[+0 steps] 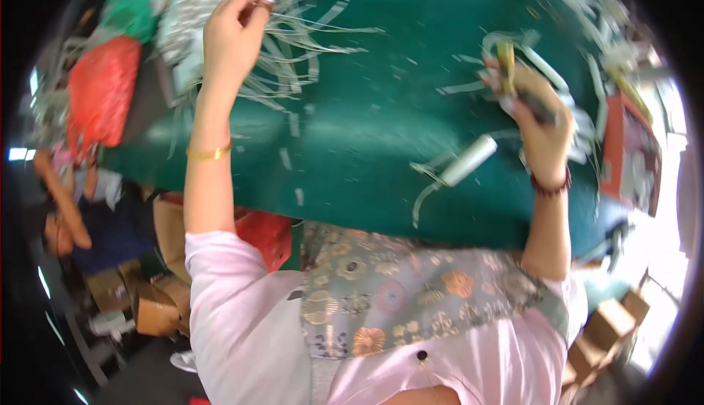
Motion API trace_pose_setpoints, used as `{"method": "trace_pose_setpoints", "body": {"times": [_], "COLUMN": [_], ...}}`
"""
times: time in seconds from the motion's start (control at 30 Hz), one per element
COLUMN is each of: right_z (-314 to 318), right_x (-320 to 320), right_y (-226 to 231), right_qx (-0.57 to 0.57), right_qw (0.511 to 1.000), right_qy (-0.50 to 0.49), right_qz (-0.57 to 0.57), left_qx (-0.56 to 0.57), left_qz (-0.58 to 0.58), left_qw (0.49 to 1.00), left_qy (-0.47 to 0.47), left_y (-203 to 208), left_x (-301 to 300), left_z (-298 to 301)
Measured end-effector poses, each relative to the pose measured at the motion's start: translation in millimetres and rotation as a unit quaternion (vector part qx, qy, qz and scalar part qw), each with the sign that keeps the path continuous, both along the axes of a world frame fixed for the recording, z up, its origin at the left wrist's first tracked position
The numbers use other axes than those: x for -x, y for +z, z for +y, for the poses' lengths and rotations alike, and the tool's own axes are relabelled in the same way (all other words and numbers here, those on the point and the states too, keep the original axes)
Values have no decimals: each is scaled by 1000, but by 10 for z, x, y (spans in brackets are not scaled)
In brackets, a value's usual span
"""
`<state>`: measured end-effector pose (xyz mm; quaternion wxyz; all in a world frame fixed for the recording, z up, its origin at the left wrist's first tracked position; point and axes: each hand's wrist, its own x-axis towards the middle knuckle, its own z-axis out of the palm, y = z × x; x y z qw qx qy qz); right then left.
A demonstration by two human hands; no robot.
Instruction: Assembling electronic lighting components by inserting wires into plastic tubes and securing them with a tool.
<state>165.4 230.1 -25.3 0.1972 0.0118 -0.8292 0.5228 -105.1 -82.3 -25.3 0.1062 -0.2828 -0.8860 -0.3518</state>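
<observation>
Closest to my camera is the wearer's pink top (469, 365), with a flowery apron (411, 295) just past it, up against the edge of a green table (367, 148). My left hand (238, 27) is way out at the far left, thumb and index nearly together beside a bunch of thin white strips (282, 60); can't tell if it's actually pinching one. A big heap of white pieces (192, 16) sits just left of it. My right hand (539, 104) is curled, with a small yellow piece (507, 57) between thumb and fingers, up off the table as far as I can tell, pretty blurry tbh. Below and left of that hand, a white roll (469, 160) lies slanted on the table, strips trailing from its lower end. Red bag (106, 90) over on the left, a co-worker (95, 222) below it.
</observation>
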Motion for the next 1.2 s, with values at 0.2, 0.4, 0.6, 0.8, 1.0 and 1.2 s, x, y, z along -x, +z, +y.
{"method": "trace_pose_setpoints", "body": {"times": [0.2,0.4,0.6,0.8,1.0,1.2], "right_z": [296,310,359,422,367,311], "right_x": [60,14,-32,33,-2,14], "right_y": [-180,-214,-179,-243,-185,-161], "right_qx": [60,24,-82,-253,-364,-405], "right_qw": [992,994,988,955,926,906], "right_qy": [-102,-102,-128,-118,-103,-110], "right_qz": [-44,-29,-9,99,15,62], "left_qx": [37,144,-59,-74,-55,15], "left_qz": [-48,-37,-218,-127,-91,-32], "left_qw": [934,931,933,963,963,962], "left_qy": [-351,-333,-281,-226,-247,-271], "left_y": [-225,-436,-223,-275,-357,-353], "left_x": [-1878,-2090,-1577,-1381,-1447,-1447], "left_z": [1218,1375,1102,965,982,993]}}
